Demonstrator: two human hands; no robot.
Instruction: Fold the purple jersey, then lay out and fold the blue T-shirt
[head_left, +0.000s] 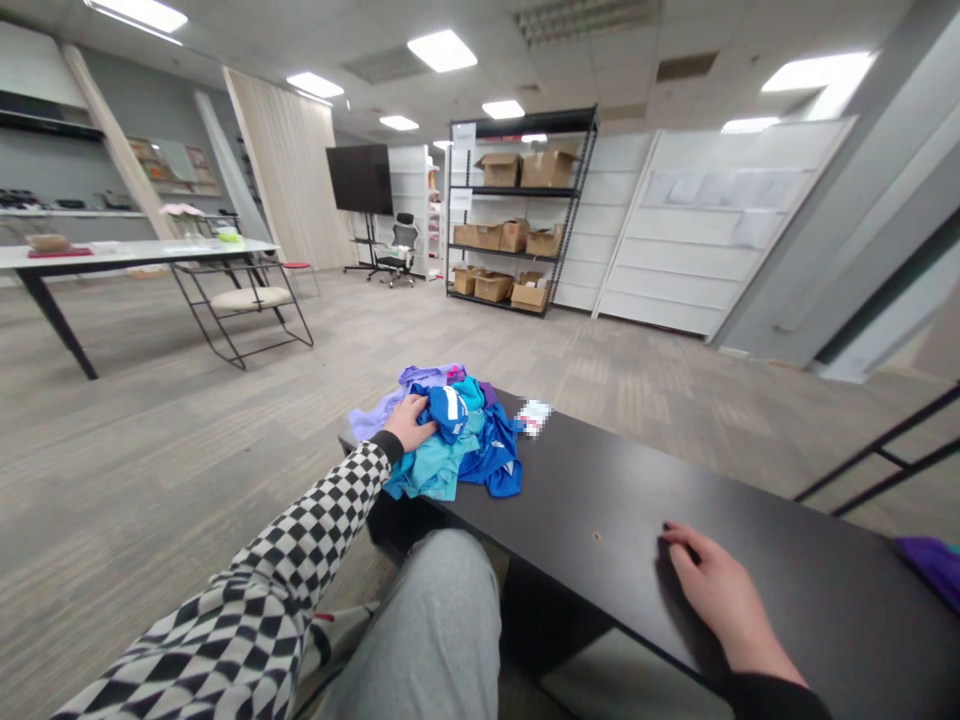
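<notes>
My left hand (409,425) is at the pile's left side, its fingers curled over a bunched dark blue garment (448,412) with a white patch. Around and beneath it lie crumpled clothes: a lavender garment (367,420), a teal garment (427,468) and a shiny blue garment (495,455) with a small white mark. The pile rests at the far left end of a black tabletop (570,510). Well to the right, my right hand (712,590) is over the tabletop, holding nothing, its fingers loosely bent with a gap by the thumb.
A small blurred white item (533,418) lies right of the pile. Purple fabric (930,565) sits at the table's right end. My grey-clad knee (442,620) is against the near edge. Beyond are a black metal frame (885,455), a shelf rack (517,188) with boxes, and a chair (251,298).
</notes>
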